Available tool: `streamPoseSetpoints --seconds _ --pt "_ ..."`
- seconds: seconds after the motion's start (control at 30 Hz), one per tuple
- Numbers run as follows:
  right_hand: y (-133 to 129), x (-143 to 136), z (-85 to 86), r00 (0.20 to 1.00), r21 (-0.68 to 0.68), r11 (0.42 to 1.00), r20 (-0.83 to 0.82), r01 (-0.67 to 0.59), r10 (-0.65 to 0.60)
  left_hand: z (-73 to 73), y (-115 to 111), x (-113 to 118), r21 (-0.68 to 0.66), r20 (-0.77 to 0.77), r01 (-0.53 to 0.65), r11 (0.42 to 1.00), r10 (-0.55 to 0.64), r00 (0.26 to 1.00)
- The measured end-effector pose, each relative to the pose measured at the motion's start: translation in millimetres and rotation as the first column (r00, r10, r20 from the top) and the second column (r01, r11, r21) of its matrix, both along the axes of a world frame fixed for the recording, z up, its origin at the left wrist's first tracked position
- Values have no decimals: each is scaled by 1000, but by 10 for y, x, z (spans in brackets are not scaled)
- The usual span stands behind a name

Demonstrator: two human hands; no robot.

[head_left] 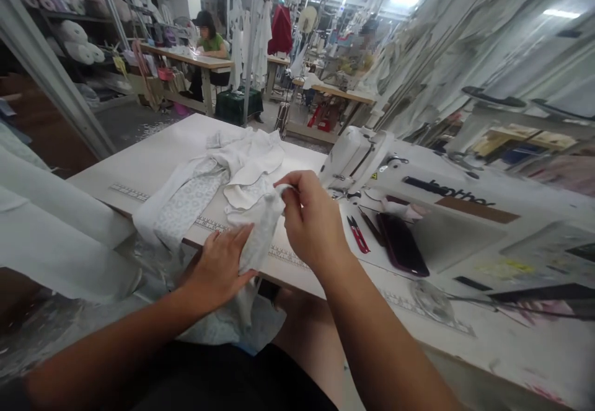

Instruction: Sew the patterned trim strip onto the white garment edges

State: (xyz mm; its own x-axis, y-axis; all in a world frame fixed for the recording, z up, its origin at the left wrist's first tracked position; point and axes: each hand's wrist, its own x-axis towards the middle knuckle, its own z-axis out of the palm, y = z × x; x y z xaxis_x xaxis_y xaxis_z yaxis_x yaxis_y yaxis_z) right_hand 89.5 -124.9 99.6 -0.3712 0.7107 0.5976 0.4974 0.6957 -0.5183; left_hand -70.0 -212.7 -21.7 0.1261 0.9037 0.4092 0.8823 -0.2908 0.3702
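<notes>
A white garment piece with a pale grey spotted print (188,203) lies bunched on the sewing table and hangs over its front edge. My right hand (309,219) pinches a raised corner of this cloth between thumb and fingers, left of the sewing machine's needle area. Lower and to the left, my left hand (220,265) grips the hanging part of the same cloth at the table edge, thumb apart from the fingers with fabric between them. The white sewing machine (356,157) stands right of the cloth; its needle is too blurred to make out.
Red thread snips (357,235), a dark slim tool (372,225) and a dark phone (402,243) lie by the machine. Ruler markings run along the front of the white tabletop (186,132). White cloth (60,212) hangs at left. A person (214,42) sits at another table behind.
</notes>
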Motion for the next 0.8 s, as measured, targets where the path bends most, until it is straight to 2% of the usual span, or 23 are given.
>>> streamPoseSetpoints --seconds 0.07,0.1,0.17,0.2,0.27,0.33,0.37,0.4,0.43,0.47,0.5,0.53,0.57,0.6,0.63,0.67,0.73,0.8 --pt "163 57 -60 991 -8 998 120 68 -66 172 134 -377 -137 -95 144 980 -158 983" --pt "252 81 -85 983 -30 995 161 93 -87 310 234 -568 -195 -137 205 959 -233 963" --pt "420 96 -51 975 -71 990 194 123 -108 707 497 -892 -337 -209 276 900 -357 910" --pt "488 87 26 976 -69 989 182 133 -119 963 647 -1008 -315 -231 256 914 -336 913" --pt "564 50 288 987 13 990 78 142 -142 1540 931 -1135 -103 -276 115 988 -139 951" --pt "547 22 581 984 224 966 -146 131 -100 2076 1123 -1155 139 -265 63 988 -24 964" --pt "506 24 682 969 340 931 -241 129 -46 2274 1169 -1145 419 -276 83 904 40 960" --pt "449 43 722 958 434 893 -287 117 14 2401 1180 -1135 589 -285 127 798 58 957" --pt "381 79 689 961 493 865 -271 89 56 2447 1163 -1131 679 -283 155 718 61 957" --pt "308 132 580 973 515 856 -214 42 82 2409 1124 -1140 693 -279 166 701 49 959" --pt "235 201 402 991 501 865 -93 -36 95 2295 1070 -1163 615 -280 169 770 14 960" --pt "165 281 174 994 435 894 43 -105 96 2121 1009 -1200 443 -270 153 883 -32 962" --pt "102 367 -78 978 335 926 170 -174 122 1910 945 -1244 187 -278 142 972 -86 957" --pt "45 452 -329 953 215 957 271 -197 135 1686 877 -1289 -94 -298 162 982 -183 937" --pt "-7 531 -553 924 108 975 355 -193 143 1473 806 -1322 -334 -299 185 924 -290 909" --pt "-54 599 -732 886 4 984 435 -180 160 1287 733 -1332 -455 -281 191 870 -344 896" --pt "-134 694 -931 868 -54 986 468 -158 165 1035 590 -1249 -499 -215 245 831 -393 894" --pt "-193 733 -953 867 -65 988 473 -142 156 920 500 -1005 -408 -127 338 848 -419 899"
